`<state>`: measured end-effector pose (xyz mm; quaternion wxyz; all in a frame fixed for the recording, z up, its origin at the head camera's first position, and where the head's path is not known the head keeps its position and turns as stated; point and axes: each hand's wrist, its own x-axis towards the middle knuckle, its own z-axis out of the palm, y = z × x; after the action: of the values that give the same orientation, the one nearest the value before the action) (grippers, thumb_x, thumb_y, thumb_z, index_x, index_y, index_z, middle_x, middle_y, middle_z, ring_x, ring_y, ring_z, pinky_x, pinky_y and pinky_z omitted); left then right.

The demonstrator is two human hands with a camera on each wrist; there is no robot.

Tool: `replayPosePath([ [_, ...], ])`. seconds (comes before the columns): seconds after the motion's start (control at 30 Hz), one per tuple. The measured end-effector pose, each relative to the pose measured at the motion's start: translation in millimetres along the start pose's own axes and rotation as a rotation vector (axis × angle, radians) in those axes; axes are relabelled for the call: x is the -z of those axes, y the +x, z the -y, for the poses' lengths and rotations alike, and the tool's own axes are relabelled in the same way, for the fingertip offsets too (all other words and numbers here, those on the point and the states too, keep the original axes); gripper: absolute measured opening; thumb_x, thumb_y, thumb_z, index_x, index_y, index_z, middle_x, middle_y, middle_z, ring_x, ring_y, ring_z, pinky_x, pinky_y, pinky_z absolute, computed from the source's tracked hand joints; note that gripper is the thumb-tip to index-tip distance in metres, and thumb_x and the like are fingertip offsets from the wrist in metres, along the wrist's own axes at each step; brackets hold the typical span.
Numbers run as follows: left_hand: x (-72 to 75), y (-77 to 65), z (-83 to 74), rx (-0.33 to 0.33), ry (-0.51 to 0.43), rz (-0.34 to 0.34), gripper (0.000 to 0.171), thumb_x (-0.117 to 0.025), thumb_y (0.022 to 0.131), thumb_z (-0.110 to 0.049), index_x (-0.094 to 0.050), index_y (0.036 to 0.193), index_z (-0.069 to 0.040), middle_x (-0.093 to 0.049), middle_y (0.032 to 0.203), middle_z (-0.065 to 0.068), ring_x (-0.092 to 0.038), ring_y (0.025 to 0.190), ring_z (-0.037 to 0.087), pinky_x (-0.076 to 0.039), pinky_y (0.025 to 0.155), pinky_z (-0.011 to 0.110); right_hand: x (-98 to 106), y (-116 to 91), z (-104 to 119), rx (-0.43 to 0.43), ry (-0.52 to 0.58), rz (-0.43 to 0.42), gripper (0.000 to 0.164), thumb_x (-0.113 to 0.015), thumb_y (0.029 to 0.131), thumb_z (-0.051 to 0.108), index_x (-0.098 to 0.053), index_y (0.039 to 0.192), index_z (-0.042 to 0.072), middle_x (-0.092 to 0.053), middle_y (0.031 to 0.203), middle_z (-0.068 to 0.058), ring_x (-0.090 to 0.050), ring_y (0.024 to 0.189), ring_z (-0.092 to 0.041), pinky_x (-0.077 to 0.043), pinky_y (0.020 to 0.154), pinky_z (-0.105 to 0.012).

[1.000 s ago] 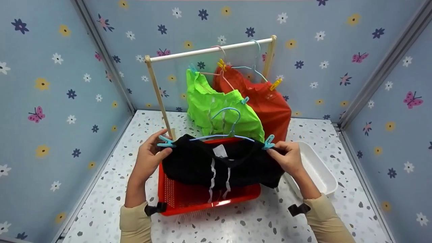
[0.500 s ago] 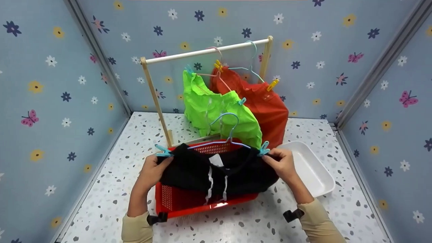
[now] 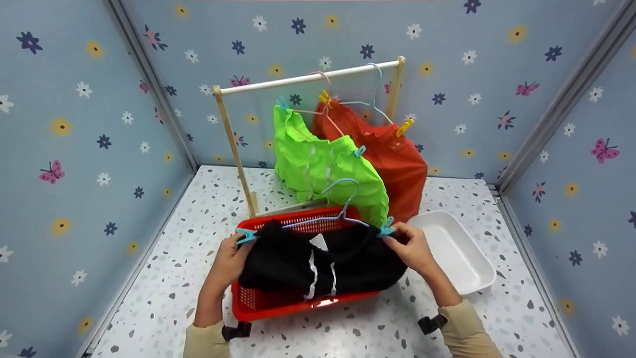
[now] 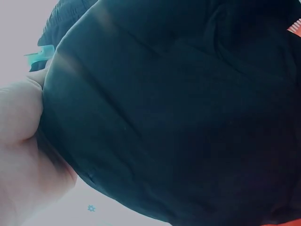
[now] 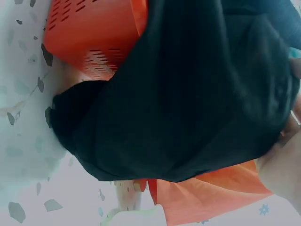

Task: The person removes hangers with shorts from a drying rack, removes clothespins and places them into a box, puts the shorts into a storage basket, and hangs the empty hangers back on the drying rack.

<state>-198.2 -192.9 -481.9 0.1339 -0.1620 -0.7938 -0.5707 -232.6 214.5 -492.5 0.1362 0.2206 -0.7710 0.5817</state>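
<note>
Black shorts [image 3: 278, 263] with two white drawstrings hang between both hands, over the red basket [image 3: 278, 313]. A blue hanger [image 3: 343, 217] lies along their waistband, its hook upward. Turquoise clothespins clip the waistband's corners, one at the left [image 3: 246, 235] and one at the right [image 3: 385, 227]. My left hand [image 3: 230, 261] pinches the left corner by its clothespin. At the other corner, my right hand [image 3: 411, 248] pinches the cloth below the second clothespin. In both wrist views the dark fabric fills much of the picture and hides most fingertips.
Behind the basket stands a rack with a white rail [image 3: 293, 79] and wooden posts. Bright green shorts [image 3: 328, 171] and a red garment [image 3: 402, 164] hang from it on hangers. To the right, a white tray [image 3: 457, 253] sits on the speckled table. Patterned walls enclose the sides.
Both hands have brought the shorts and hanger lower and nearer the person, closer over the basket. More of the basket's back rim shows. The grip on both corners continues.
</note>
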Motion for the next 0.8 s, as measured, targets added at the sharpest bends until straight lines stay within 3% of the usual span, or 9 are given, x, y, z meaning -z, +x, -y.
replayPosePath([
  [0.17, -1.3, -1.3, 2.9, -0.012, -0.003, -0.005, 0.018, -0.053, 0.098, 0.002, -0.055, 0.080, 0.003, -0.048, 0.072, 0.003, -0.045, 0.071, 0.013, -0.041, 0.068, 0.025, 0.4, -3.4, -6.5, -0.021, -0.007, 0.049, 0.022, -0.068, 0.080, -0.014, -0.062, 0.100, -0.007, -0.065, 0.082, -0.020, -0.059, 0.073, -0.023, -0.046, 0.065, -0.028],
  [0.4, -0.6, -12.3, 13.0, 0.000, 0.047, -0.063, 0.014, -0.053, 0.097, 0.003, -0.057, 0.084, 0.003, -0.050, 0.076, 0.005, -0.046, 0.074, 0.013, -0.041, 0.069, 0.024, -1.2, -7.6, -33.4, -0.105, 0.075, 0.140, 0.044, -0.069, 0.087, -0.005, -0.053, 0.128, -0.003, -0.065, 0.111, -0.017, -0.061, 0.105, -0.024, -0.047, 0.091, -0.038],
  [0.63, -4.8, -23.3, 18.8, 0.033, 0.060, -0.069, 0.014, -0.051, 0.099, 0.001, -0.059, 0.087, 0.003, -0.054, 0.080, 0.007, -0.048, 0.077, 0.014, -0.042, 0.071, 0.025, -10.4, -5.7, -22.3, -0.109, 0.126, 0.072, 0.031, -0.064, 0.090, -0.007, -0.055, 0.120, -0.011, -0.065, 0.103, -0.025, -0.063, 0.096, -0.019, -0.049, 0.082, -0.026],
  [0.8, -7.0, -25.7, 15.9, 0.078, 0.048, -0.047, 0.015, -0.048, 0.101, -0.001, -0.058, 0.090, 0.002, -0.053, 0.082, 0.005, -0.049, 0.081, 0.014, -0.042, 0.074, 0.026, -11.1, -6.9, -10.1, -0.139, 0.171, 0.047, 0.026, -0.062, 0.090, -0.008, -0.055, 0.114, -0.015, -0.062, 0.100, -0.028, -0.062, 0.092, -0.016, -0.049, 0.081, -0.025],
])
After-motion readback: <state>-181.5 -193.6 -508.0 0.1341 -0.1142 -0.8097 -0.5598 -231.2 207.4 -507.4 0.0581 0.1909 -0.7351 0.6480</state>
